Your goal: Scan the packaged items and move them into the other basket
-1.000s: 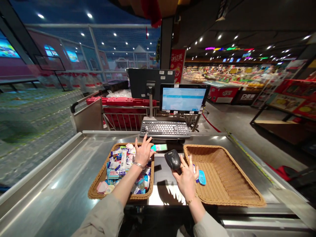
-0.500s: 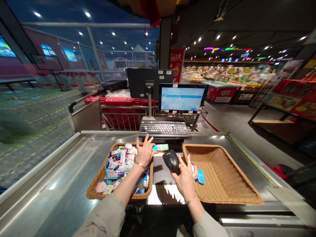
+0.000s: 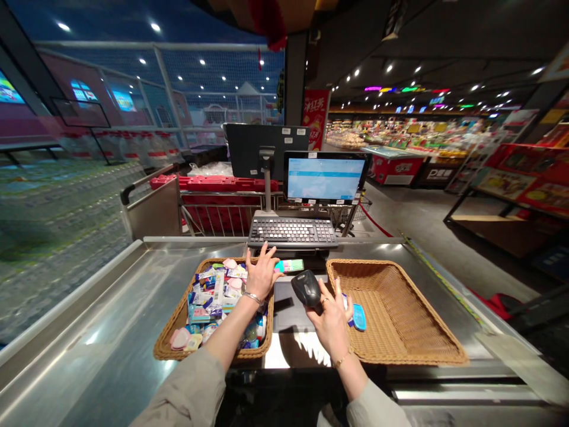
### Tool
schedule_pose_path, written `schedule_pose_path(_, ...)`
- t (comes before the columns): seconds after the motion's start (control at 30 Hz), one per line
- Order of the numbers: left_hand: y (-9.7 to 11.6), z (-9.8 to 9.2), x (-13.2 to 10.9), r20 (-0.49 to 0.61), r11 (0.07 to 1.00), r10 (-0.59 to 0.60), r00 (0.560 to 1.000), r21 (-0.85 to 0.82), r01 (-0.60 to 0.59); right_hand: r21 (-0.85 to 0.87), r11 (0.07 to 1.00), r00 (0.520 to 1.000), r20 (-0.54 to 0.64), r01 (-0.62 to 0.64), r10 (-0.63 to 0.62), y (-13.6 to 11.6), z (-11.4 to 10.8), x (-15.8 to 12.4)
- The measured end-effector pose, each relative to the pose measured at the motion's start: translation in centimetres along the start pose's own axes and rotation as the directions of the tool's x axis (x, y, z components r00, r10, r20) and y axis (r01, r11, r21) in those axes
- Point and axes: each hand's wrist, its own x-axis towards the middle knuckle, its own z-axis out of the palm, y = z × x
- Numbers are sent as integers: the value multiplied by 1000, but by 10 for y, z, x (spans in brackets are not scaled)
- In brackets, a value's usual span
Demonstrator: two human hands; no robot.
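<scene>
My left hand (image 3: 261,274) is closed on a small teal and green packet (image 3: 291,265), whose free end sticks out to the right. It is over the right side of a wicker basket (image 3: 165,332) full of small packets and little containers in white, blue, purple and pink. My right hand (image 3: 329,320) grips a black barcode scanner (image 3: 306,289), its head turned to the left toward the packet. Behind the right hand stands a second wicker basket (image 3: 400,308). Inside it, at the left, lies a blue item (image 3: 358,317), partly hidden by my fingers.
A black keyboard (image 3: 292,232) sits at the counter's far edge, with a lit screen (image 3: 324,178) and a dark monitor back (image 3: 267,148) behind it. The steel counter (image 3: 106,296) has a raised left edge. Beyond are a trolley (image 3: 153,207) and shop displays.
Both hands keep nearly the same pose, with the packet and the scanner still held. The whole view has shifted slightly.
</scene>
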Motion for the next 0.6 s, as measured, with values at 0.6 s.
schedule_pose_path(0.6, 8, 5, 5, 32, 1000, 6, 999, -4, -5, 7, 998, 998, -31, 62, -61, 10, 0, -3)
